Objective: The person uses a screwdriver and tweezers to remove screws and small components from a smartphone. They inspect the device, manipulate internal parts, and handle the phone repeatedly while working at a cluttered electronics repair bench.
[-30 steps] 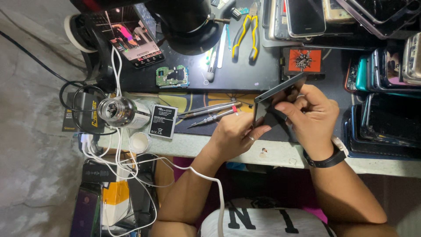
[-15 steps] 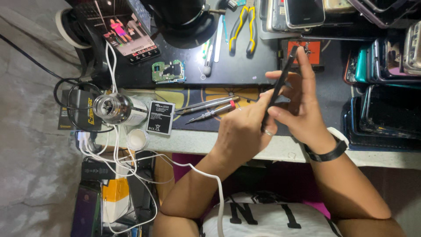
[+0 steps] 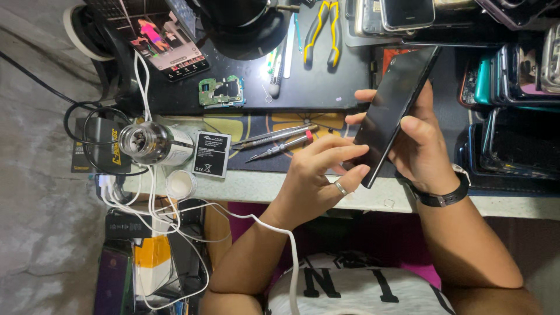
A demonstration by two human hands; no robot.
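A black phone [image 3: 392, 111] is held tilted over the workbench, its dark glossy face toward me. My right hand [image 3: 421, 146], with a black watch at the wrist, grips it from the right side and behind. My left hand [image 3: 318, 175], a ring on one finger, has its fingertips on the phone's lower left edge. Just left of my left hand, two metal screwdrivers [image 3: 274, 143] lie on the black and yellow mat.
A black battery [image 3: 212, 154], a shiny metal jar [image 3: 150, 143], a green circuit board [image 3: 220, 91], yellow-handled pliers [image 3: 325, 29] and a lit phone [image 3: 169, 49] lie on the bench. Stacked phones [image 3: 513, 76] fill the right side. White cables [image 3: 175, 210] hang off the front edge.
The phone has been turned from nearly edge-on to face me and now stands steeper, and both hands have shifted along it. The view has also moved slightly.
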